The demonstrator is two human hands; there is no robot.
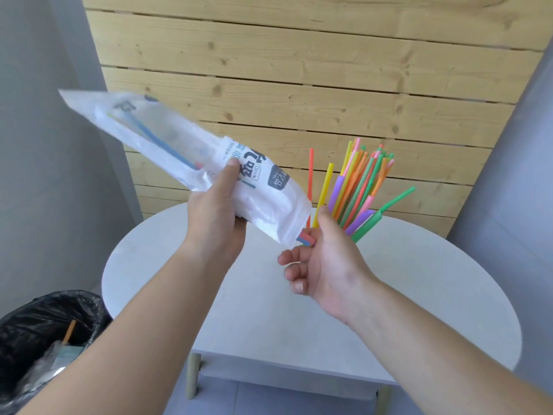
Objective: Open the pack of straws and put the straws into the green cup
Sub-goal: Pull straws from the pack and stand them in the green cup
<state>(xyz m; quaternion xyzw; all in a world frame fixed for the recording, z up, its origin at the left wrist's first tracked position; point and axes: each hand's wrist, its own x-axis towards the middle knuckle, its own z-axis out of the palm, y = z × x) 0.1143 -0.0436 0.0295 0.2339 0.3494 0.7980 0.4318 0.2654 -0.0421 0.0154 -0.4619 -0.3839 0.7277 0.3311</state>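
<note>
Pack [179, 151], gripped by left hand [215, 217], pokes straw ends [305, 239] onto right hand [324, 259], whose grip lies loosely open.

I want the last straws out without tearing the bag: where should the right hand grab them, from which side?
Pinch the coloured straw ends that poke out of the pack's open lower mouth, coming from below and right, in line with the pack. The left hand holds the pack tilted mouth-down, so they should slide straight out. The right hand is cupped just beneath.
</note>
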